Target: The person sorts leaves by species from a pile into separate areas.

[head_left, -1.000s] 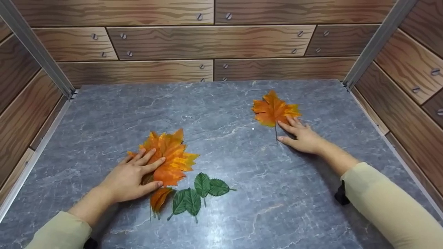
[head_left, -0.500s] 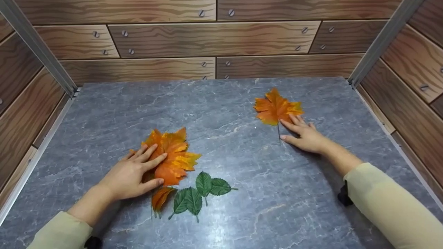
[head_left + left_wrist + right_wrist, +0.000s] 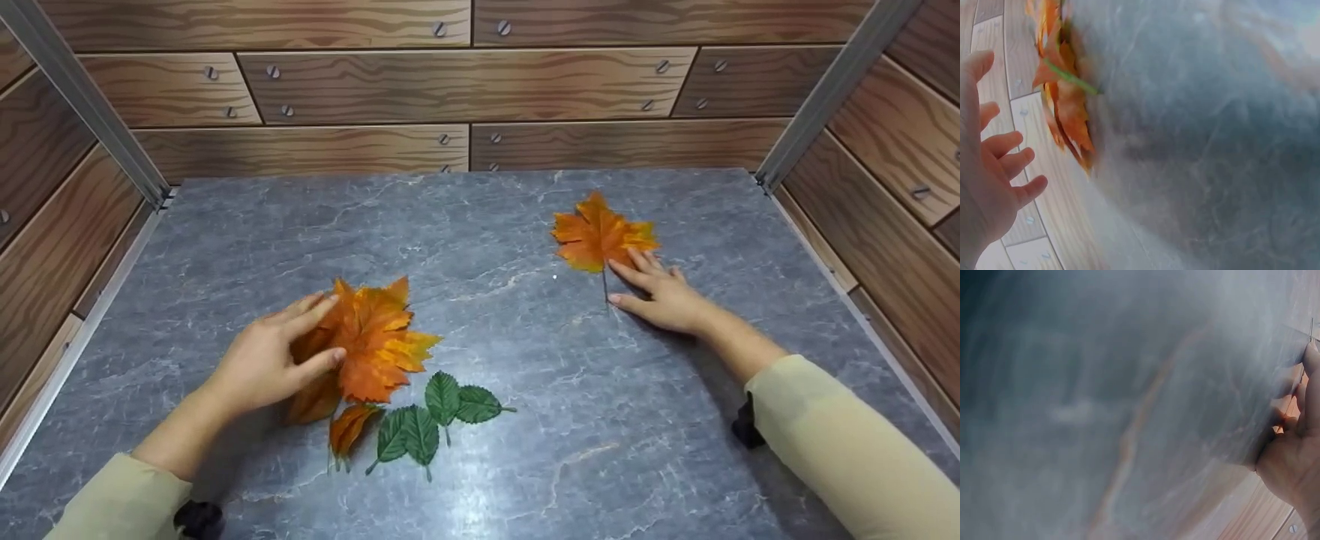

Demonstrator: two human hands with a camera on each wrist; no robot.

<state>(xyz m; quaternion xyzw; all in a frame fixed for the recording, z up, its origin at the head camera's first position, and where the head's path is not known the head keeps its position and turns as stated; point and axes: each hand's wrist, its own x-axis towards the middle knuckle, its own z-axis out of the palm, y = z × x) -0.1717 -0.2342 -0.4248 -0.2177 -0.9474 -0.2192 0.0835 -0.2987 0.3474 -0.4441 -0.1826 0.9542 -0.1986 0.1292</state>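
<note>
My left hand (image 3: 266, 356) hovers over the left side of a pile of orange maple leaves (image 3: 379, 349), its fingers loosely spread. In the left wrist view the fingers (image 3: 1016, 163) stand apart from the leaves (image 3: 1069, 107), with nothing held. A single orange maple leaf (image 3: 596, 236) with a thin dark stem lies farther back on the right. My right hand (image 3: 664, 296) rests on its lower right edge, with fingers extended and the thumb beside the stem. Below the pile lie a small folded-looking orange leaf (image 3: 350, 431) and several green leaves (image 3: 420, 435).
The grey marbled tabletop (image 3: 480, 247) spreads under everything. Wood-patterned panels (image 3: 465, 86) stand at the back and on both sides, with metal posts (image 3: 817, 97) at the far corners.
My left hand has lifted off the leaf pile and drawn back slightly to the left, uncovering more brownish-orange leaf beneath. The right hand stays on its leaf; the head view has shifted a little.
</note>
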